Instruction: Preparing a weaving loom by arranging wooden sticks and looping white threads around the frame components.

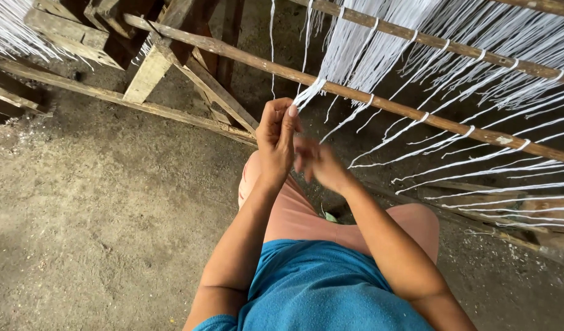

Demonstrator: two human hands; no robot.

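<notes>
My left hand (276, 136) is raised with thumb and fingers pinched on a bundle of white threads (306, 97) that hangs from a long wooden rod (380, 101). My right hand (318, 164) sits just to the right of and below it, blurred, with fingers spread and nothing visibly gripped. More white threads (380, 43) drape down over the rod from a second wooden rod (441, 41) higher up.
A wooden frame (150, 67) of beams and planks stands at the upper left on a dirt floor (98, 208). Loose white strands (496, 178) stretch across at the right. My knees in pinkish trousers (306, 214) and a blue shirt are below.
</notes>
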